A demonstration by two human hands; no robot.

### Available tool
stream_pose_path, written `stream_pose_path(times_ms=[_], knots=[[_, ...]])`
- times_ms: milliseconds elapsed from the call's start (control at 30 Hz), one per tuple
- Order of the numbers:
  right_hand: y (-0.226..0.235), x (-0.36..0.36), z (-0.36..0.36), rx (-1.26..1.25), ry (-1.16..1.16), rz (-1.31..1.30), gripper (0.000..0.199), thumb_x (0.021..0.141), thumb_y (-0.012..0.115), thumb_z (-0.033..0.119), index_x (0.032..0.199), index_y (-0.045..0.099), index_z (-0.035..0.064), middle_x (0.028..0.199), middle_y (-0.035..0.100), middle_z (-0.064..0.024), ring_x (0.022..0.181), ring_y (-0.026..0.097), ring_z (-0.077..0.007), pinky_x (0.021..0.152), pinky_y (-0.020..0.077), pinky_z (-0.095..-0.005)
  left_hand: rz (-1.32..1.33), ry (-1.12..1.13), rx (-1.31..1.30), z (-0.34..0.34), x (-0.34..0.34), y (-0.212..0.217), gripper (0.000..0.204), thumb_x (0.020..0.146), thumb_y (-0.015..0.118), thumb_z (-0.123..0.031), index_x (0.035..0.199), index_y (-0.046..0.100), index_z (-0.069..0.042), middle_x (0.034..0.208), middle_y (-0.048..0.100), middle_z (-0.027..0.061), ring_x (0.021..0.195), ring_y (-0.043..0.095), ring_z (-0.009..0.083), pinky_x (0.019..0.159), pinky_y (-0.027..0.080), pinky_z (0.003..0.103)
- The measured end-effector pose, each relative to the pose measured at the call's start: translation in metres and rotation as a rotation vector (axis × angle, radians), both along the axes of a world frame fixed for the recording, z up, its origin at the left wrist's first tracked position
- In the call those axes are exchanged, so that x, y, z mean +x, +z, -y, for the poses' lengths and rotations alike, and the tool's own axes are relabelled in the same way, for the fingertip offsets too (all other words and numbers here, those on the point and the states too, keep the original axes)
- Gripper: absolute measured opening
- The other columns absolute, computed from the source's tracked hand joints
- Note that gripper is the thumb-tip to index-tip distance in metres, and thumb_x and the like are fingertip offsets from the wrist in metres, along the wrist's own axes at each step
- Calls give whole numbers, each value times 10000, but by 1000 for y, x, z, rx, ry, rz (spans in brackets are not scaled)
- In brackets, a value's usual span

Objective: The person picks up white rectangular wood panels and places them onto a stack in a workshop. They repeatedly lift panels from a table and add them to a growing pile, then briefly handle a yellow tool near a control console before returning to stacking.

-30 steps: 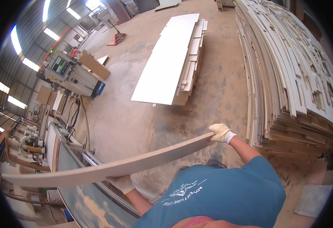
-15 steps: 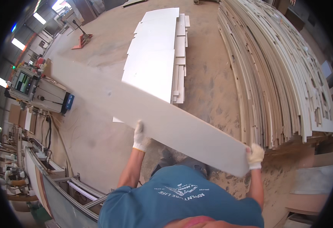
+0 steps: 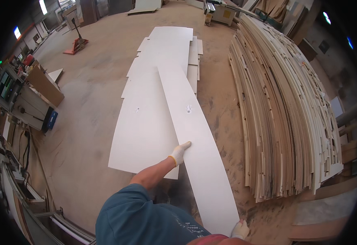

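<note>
Head view: my gloved left hand (image 3: 180, 152) and right hand (image 3: 240, 230) grip the long white board (image 3: 195, 139) by its left edge and near end, so it lines up over the stack of white panels (image 3: 146, 122).

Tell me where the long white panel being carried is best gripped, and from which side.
Probably along its two long edges, one hand per side, as now: left hand on the left edge of the long white panel, right hand at the near right corner. It is long, narrow and thin, so spread grips likely steady it.
</note>
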State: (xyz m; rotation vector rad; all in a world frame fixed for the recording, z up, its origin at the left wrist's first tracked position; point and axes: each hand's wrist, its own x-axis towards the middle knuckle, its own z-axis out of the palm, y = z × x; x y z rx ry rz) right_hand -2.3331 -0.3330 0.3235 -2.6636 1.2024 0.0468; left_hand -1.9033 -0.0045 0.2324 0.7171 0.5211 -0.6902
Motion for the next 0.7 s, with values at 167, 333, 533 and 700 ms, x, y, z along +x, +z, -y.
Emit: stream_pose_path(times_ms=[167, 333, 533, 700], knots=[[15, 32, -86, 142, -174, -99, 367, 957, 521, 288, 1083, 714, 2, 996, 692, -304, 973, 662, -480, 842, 515, -539, -34, -52, 64, -17, 56, -36, 432, 982, 693, -232, 1330, 595, 4, 1317, 650, 171, 1180, 649, 300, 1027, 534, 446], [-19, 127, -169, 149, -185, -18, 408, 971, 538, 365, 1021, 699, -7, 964, 693, -303, 929, 654, -505, 821, 507, -545, 40, -151, 69, -62, 157, -64, 419, 967, 714, -258, 1260, 619, 26, 1237, 686, 175, 1078, 694, 286, 962, 567, 430], [-47, 260, -252, 347, -3, 21, 467, 974, 580, 432, 1026, 647, -27, 992, 684, -320, 978, 637, -517, 852, 493, -537, 166, -263, 512, -122, 77, -50, 516, 954, 730, -274, 1284, 551, 81, 1212, 677, 190, 1049, 699, 277, 885, 599, 440], [-90, 313, -284, 531, 62, 102, 504, 958, 637, 422, 1057, 605, -72, 1083, 635, -358, 1058, 579, -543, 878, 470, -535, 180, -213, 605, -159, 108, -77, 599, 935, 751, -246, 1321, 479, 122, 1172, 663, 226, 983, 700, 286, 825, 616, 454]])
